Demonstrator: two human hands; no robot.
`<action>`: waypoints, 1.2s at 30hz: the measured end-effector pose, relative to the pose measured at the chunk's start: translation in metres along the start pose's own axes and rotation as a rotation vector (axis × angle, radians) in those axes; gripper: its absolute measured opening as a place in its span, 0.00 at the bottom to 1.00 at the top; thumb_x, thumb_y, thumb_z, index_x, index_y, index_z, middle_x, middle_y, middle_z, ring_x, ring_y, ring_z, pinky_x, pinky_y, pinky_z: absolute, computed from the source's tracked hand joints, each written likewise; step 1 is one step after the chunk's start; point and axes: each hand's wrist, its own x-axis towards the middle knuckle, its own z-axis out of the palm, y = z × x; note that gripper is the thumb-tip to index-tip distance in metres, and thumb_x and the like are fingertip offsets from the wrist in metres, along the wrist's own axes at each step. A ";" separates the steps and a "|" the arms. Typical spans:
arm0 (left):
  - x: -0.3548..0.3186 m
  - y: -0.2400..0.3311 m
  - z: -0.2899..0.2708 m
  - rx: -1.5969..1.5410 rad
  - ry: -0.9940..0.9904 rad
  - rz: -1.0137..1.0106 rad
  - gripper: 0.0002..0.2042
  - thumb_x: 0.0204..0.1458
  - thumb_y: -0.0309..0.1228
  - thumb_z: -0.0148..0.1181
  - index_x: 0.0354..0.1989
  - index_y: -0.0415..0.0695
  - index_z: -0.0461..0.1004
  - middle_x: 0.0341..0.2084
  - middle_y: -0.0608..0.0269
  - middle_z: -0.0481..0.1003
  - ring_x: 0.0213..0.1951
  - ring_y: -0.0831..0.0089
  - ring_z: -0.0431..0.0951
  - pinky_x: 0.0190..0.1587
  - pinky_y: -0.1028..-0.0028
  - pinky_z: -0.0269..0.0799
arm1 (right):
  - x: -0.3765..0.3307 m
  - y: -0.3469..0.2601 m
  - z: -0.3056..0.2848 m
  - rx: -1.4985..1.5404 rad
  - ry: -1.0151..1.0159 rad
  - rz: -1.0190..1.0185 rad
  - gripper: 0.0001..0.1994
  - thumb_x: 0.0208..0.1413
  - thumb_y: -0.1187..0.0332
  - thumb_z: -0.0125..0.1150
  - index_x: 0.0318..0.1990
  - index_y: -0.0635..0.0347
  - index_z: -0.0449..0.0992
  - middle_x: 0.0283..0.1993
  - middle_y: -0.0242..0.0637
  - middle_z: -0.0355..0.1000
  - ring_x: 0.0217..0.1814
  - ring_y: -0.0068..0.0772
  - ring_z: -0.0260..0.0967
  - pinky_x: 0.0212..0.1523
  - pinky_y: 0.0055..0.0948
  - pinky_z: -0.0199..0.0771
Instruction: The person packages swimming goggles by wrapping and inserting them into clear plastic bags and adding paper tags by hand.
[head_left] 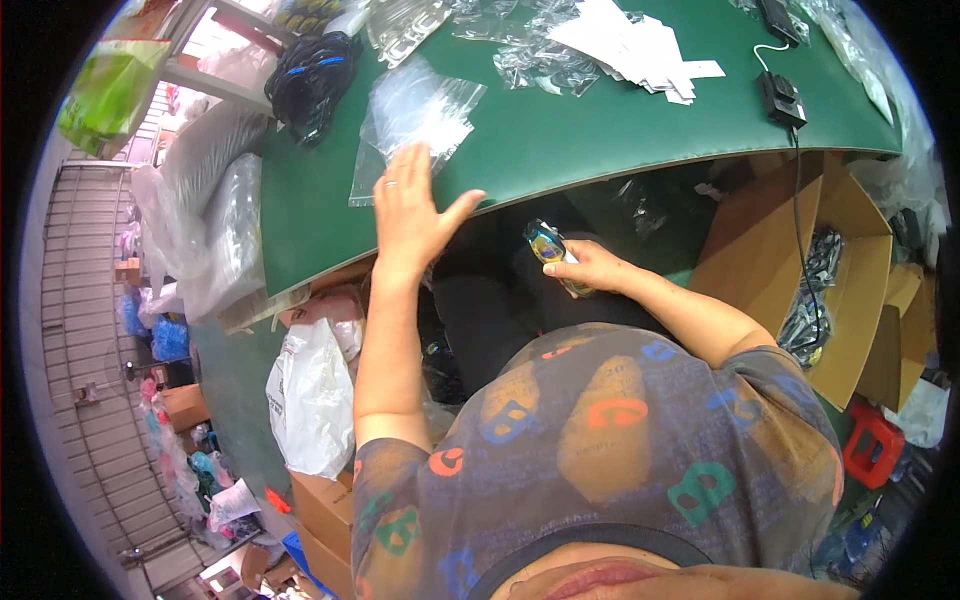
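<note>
My left hand [408,210] is stretched out over the near edge of the green table [590,150], fingers long and thumb apart. Its fingertips touch a pile of clear plastic bags [415,110] and hold nothing that I can see. Below the table edge, over my lap, my right hand [597,268] is closed around a small black and yellow item [546,243] with a glossy surface. The fingers hide its lower part, and its exact kind cannot be made out. Left of the bags lies a bundle of black items with blue marks [312,80].
White paper slips [630,50] lie beside more clear bags [545,65] at the back. A black adapter [782,100] trails a cable into an open cardboard box [780,250] holding wrapped black items. A white plastic bag [312,400] stands left, a red plastic object [872,445] right.
</note>
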 end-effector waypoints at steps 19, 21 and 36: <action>-0.215 0.074 0.029 -1.177 0.116 -0.989 0.08 0.62 0.29 0.65 0.32 0.41 0.76 0.18 0.78 0.71 0.20 0.91 0.64 0.23 0.84 0.57 | -0.017 -0.030 0.028 0.396 -0.048 0.047 0.18 0.61 0.55 0.67 0.48 0.58 0.71 0.32 0.31 0.71 0.27 0.25 0.71 0.29 0.28 0.72; -0.213 0.072 0.024 -0.989 0.105 -0.848 0.07 0.61 0.30 0.65 0.32 0.43 0.76 0.21 0.77 0.73 0.22 0.90 0.67 0.26 0.84 0.65 | -0.026 -0.052 0.043 0.411 -0.119 0.043 0.21 0.57 0.60 0.71 0.53 0.58 0.70 0.35 0.31 0.72 0.30 0.25 0.72 0.33 0.28 0.73; -0.187 0.089 0.007 -0.707 0.092 -0.329 0.07 0.46 0.20 0.68 0.31 0.43 0.76 0.33 0.61 0.79 0.39 0.62 0.81 0.43 0.69 0.76 | -0.011 -0.056 0.091 -0.062 0.034 -0.174 0.18 0.50 0.72 0.67 0.50 0.62 0.75 0.43 0.34 0.77 0.43 0.22 0.73 0.46 0.27 0.75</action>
